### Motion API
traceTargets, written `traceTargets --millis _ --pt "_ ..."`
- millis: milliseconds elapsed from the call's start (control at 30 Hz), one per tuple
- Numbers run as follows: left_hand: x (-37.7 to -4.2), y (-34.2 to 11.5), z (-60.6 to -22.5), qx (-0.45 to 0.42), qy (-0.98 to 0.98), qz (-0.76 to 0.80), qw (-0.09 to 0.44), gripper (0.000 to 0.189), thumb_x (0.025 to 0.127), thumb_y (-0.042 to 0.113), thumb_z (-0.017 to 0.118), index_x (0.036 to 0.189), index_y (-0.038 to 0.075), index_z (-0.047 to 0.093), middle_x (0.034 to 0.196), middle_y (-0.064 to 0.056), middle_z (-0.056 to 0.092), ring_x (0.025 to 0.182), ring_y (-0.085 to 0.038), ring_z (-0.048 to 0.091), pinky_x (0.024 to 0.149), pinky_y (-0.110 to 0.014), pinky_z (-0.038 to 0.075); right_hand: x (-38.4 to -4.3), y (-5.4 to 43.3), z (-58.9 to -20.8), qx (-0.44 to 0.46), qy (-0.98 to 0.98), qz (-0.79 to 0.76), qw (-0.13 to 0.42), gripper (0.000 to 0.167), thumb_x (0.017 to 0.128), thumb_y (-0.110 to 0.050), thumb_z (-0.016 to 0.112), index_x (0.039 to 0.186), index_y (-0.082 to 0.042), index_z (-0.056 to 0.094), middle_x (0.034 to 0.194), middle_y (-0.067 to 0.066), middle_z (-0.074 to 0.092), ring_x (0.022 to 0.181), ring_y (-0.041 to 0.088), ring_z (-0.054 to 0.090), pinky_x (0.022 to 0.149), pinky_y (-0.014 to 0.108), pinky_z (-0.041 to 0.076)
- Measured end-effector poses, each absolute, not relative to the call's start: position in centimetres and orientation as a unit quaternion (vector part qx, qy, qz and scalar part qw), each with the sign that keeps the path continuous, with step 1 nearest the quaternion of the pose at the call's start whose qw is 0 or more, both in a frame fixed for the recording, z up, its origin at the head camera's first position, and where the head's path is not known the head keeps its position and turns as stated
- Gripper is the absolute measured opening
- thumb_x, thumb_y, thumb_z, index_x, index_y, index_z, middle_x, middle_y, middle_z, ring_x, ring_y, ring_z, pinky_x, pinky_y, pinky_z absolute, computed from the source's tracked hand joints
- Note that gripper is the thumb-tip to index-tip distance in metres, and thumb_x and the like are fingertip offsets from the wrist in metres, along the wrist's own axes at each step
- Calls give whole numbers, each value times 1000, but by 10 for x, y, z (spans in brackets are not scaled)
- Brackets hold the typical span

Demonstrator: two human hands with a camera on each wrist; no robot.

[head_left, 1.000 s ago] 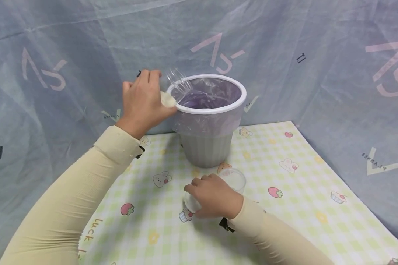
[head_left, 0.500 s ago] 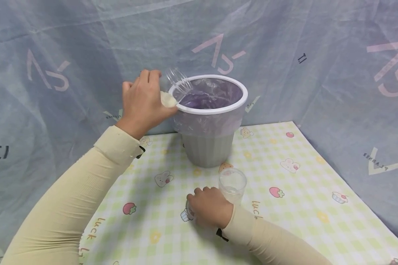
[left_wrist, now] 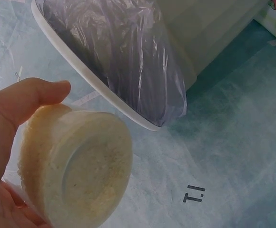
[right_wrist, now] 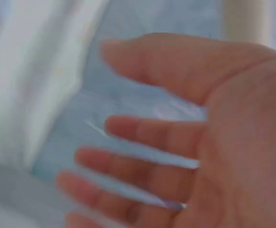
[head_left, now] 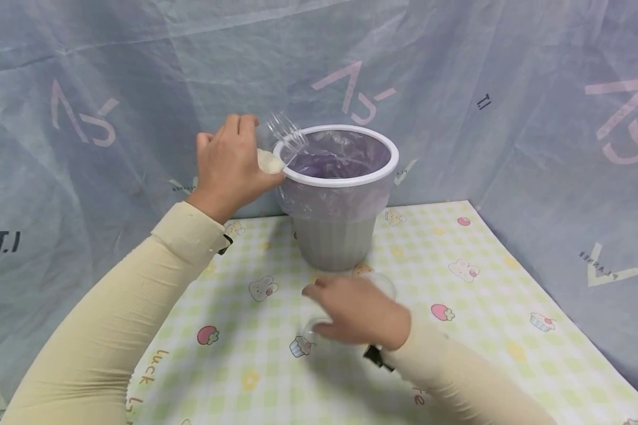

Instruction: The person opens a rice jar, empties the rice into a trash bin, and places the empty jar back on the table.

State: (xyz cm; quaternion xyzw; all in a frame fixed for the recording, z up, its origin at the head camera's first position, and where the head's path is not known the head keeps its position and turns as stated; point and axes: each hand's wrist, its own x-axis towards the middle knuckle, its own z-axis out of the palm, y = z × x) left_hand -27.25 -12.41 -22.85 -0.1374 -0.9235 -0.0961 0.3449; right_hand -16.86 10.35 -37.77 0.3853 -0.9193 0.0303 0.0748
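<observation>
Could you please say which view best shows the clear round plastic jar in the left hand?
The left wrist view: the jar appears large, its base plainly visible. The head view shows its ribbed neck, the left hand hiding part; the right wrist view shows none of it.

On the blue-grey backdrop cloth [head_left: 138, 53] I can read a black "T.I" [head_left: 6, 242] and, across a pale tick mark [head_left: 595, 268], small "PLANNER" [head_left: 599, 264]. The checked tablecloth [head_left: 489, 319] says "luck" [head_left: 153, 367]; another word there is partly hidden.
</observation>
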Motion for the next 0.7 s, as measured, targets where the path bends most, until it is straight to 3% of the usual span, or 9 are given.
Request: traceTargets --millis 67,167,267,333,433,500,600,700 --pt "-273 -124 -228 -137 -924 -98 343 84 72 44 81 140 5 51 126 -15 59 99 -33 60 88 -54 36 -183 117 -349 393 -903 87 149 37 90 -43 75 118 -19 70 102 -5 71 84 13 67 70 34 56" --pt "-273 -124 -228 -137 -926 -100 338 84 72 44 81 139 5 51 125 -14 58 99 -32 60 89 -54 36 -215 137 -308 377 -860 182 290 15 92 -25 71 101 -13 74 92 0 73 82 17 69 75 35 57" --pt "-272 -123 -226 -138 -928 -98 332 85 72 45 82 141 5 50 125 -14 58 101 -32 60 90 -54 36 -251 154 -271 313 -838 246 373 12 89 -16 66 91 -7 74 91 7 73 84 24 67 80 39 53" --pt "-271 -121 -225 -140 -929 -97 328 87 72 46 84 142 6 50 127 -14 58 102 -32 61 90 -54 35 -273 162 -252 244 -861 271 356 16 89 -17 64 95 -7 75 102 11 72 96 30 64 89 43 49" --pt "-271 -117 -224 -144 -928 -97 330 89 72 46 85 142 6 49 127 -13 58 102 -32 61 90 -54 35 -303 170 -235 123 -923 255 262 40 91 -31 62 124 -10 69 135 16 61 122 39 52 102 50 40" --pt "-272 -115 -224 -146 -927 -98 332 89 71 46 86 141 6 50 126 -13 58 101 -32 61 89 -53 35 -321 174 -230 60 -954 223 189 61 93 -43 60 144 -9 55 150 19 48 135 44 43 111 54 35" --pt "-271 -113 -225 -148 -927 -100 330 88 71 46 86 141 6 50 125 -13 58 100 -32 61 89 -53 36 -339 178 -231 19 -973 204 102 80 95 -52 58 152 0 40 153 24 43 134 44 46 111 55 39" --pt "-271 -111 -228 -150 -927 -104 327 88 71 47 86 141 7 50 125 -13 58 100 -33 61 89 -53 36 -349 182 -238 13 -973 221 70 68 95 -51 58 131 5 53 132 23 53 111 37 56 97 50 48"
